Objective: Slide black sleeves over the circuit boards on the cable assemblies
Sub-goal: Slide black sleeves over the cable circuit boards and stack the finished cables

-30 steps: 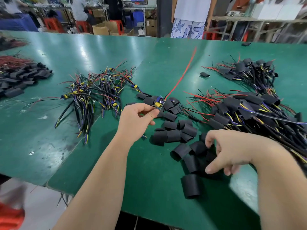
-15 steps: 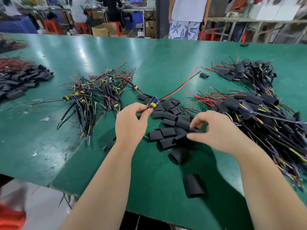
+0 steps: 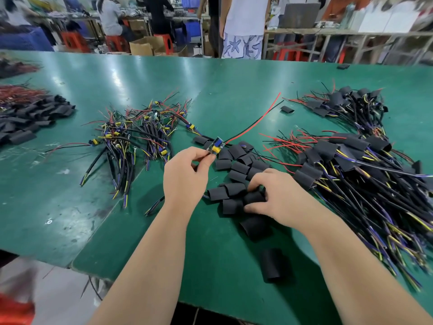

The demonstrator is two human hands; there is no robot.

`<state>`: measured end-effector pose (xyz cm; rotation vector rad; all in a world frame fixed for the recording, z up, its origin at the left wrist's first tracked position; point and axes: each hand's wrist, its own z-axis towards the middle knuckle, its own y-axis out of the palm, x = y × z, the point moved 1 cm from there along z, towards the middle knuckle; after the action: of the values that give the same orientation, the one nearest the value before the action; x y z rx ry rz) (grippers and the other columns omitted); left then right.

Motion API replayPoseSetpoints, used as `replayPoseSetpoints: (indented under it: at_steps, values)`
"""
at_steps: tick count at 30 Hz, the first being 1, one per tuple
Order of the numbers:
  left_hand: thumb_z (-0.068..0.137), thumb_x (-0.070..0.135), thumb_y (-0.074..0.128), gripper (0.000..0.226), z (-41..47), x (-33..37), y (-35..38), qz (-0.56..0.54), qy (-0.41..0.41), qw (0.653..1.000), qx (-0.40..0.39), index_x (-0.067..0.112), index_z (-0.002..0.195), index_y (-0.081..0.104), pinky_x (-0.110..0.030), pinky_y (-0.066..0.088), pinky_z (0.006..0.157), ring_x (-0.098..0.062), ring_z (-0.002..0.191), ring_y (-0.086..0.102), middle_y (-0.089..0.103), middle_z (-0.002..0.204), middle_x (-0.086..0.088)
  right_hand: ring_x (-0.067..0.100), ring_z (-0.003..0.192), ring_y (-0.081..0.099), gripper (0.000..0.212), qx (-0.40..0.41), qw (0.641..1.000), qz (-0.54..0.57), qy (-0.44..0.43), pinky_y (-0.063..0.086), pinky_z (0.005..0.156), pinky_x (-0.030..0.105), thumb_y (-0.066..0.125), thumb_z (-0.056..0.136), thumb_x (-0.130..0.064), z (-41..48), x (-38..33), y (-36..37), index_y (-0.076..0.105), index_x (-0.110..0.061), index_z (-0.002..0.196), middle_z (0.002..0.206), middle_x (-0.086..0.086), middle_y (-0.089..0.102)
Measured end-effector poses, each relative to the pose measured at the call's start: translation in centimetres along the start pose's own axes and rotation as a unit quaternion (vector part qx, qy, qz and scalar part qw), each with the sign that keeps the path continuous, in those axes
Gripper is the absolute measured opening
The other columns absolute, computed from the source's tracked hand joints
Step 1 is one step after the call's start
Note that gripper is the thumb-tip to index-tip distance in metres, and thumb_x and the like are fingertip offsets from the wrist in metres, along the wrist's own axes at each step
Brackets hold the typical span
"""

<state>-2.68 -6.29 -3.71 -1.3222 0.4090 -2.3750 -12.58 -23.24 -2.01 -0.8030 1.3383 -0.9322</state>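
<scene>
My left hand [image 3: 186, 178] pinches a small circuit board [image 3: 216, 145] with blue and yellow parts; its red and black wires [image 3: 255, 121] trail away to the far right. My right hand [image 3: 275, 195] lies on the heap of loose black sleeves [image 3: 236, 165] in the middle of the green table, its fingers curled round one black sleeve [image 3: 254, 198]. A pile of unsleeved cable assemblies [image 3: 138, 134] lies to the left. Sleeved assemblies [image 3: 356, 165] are heaped to the right.
One black sleeve [image 3: 273, 265] lies alone near the table's front edge [image 3: 210, 301]. More sleeves [image 3: 30, 120] lie at the far left, and a second sleeved bundle [image 3: 346, 104] at the far right. A person in a white shirt [image 3: 243, 26] stands behind the table.
My right hand has dropped from just above the sleeve heap onto it and closed its fingers on a sleeve. My left hand keeps hold of the circuit board, almost unmoved.
</scene>
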Motion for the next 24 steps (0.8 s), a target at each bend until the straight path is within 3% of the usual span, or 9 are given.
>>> replayPoseSetpoints:
  at_steps: [2,5,9,12,15,19,22,24]
  values:
    - [0.086,0.026,0.069,0.006,0.1,0.0,0.0,-0.004,-0.006,1.000,0.007,0.021,0.087,0.072,-0.017,0.042,0.063,0.005,0.061,0.054,0.059,0.069,0.022,0.008,0.070,0.041,0.035,0.002,1.000,0.000,0.001,0.025,0.060,0.023,0.085,0.068,-0.033,0.0,0.0,-0.2,0.063,-0.020,0.092,0.075,-0.015,0.041]
    - [0.087,0.025,0.068,0.006,0.1,0.0,-0.1,-0.011,-0.011,1.000,0.013,0.021,0.088,0.071,-0.017,0.044,0.063,0.002,0.062,0.055,0.060,0.069,0.021,0.000,0.056,0.044,0.032,0.022,0.998,0.064,0.004,0.034,0.054,0.013,0.088,0.064,-0.024,-0.3,0.3,-0.6,0.059,-0.024,0.080,0.063,-0.013,0.049]
    - [0.086,0.024,0.069,0.003,0.1,0.2,-0.2,-0.022,-0.016,1.000,0.006,0.022,0.086,0.071,-0.012,0.042,0.060,0.001,0.060,0.055,0.060,0.068,0.022,0.000,0.047,0.047,0.024,0.110,0.975,0.193,0.029,0.036,0.050,0.009,0.081,0.068,-0.011,-0.2,0.7,-1.1,0.063,-0.027,0.069,0.057,-0.016,0.061]
    - [0.086,0.024,0.070,0.003,0.0,0.3,-0.2,-0.033,-0.017,0.999,-0.009,0.026,0.084,0.069,-0.017,0.045,0.061,-0.002,0.057,0.054,0.060,0.064,0.022,0.009,0.037,0.039,0.024,0.157,0.903,0.395,0.065,0.030,0.041,0.020,0.070,0.077,0.002,0.1,1.1,-1.6,0.066,-0.018,0.067,0.051,0.002,0.057]
    - [0.085,0.024,0.070,0.010,-0.1,0.5,-0.2,-0.035,-0.009,0.999,-0.023,0.031,0.080,0.067,-0.012,0.042,0.056,-0.001,0.054,0.053,0.059,0.062,0.022,0.010,0.034,0.028,0.028,0.184,0.815,0.544,0.070,0.018,0.043,0.019,0.065,0.081,0.007,0.1,1.4,-2.1,0.068,-0.016,0.065,0.058,0.030,0.046]
    - [0.084,0.022,0.071,0.012,-0.2,0.6,-0.1,-0.038,0.002,0.999,-0.031,0.032,0.079,0.067,-0.007,0.038,0.054,-0.001,0.053,0.052,0.058,0.060,0.025,0.008,0.040,0.024,0.004,0.211,0.721,0.656,0.074,0.022,0.041,0.018,0.074,0.065,-0.015,0.1,1.7,-3.0,0.070,-0.014,0.065,0.071,0.016,0.043]
    - [0.083,0.021,0.072,0.013,-0.4,0.7,-0.1,-0.043,0.017,0.998,-0.039,0.032,0.079,0.068,-0.006,0.037,0.053,0.000,0.052,0.050,0.059,0.060,0.027,0.006,0.038,0.027,0.011,0.236,0.653,0.716,0.071,0.024,0.039,0.016,0.070,0.071,-0.002,0.1,2.4,-3.5,0.062,-0.011,0.072,0.068,0.010,0.056]
    - [0.083,0.020,0.073,0.014,-0.4,0.7,-0.1,-0.041,0.029,0.998,-0.046,0.032,0.078,0.068,-0.006,0.037,0.052,0.002,0.052,0.049,0.059,0.061,0.028,0.006,0.037,0.027,0.019,0.263,0.641,0.717,0.076,0.024,0.040,0.016,0.059,0.084,0.008,0.0,2.8,-3.8,0.064,-0.010,0.085,0.077,0.012,0.066]
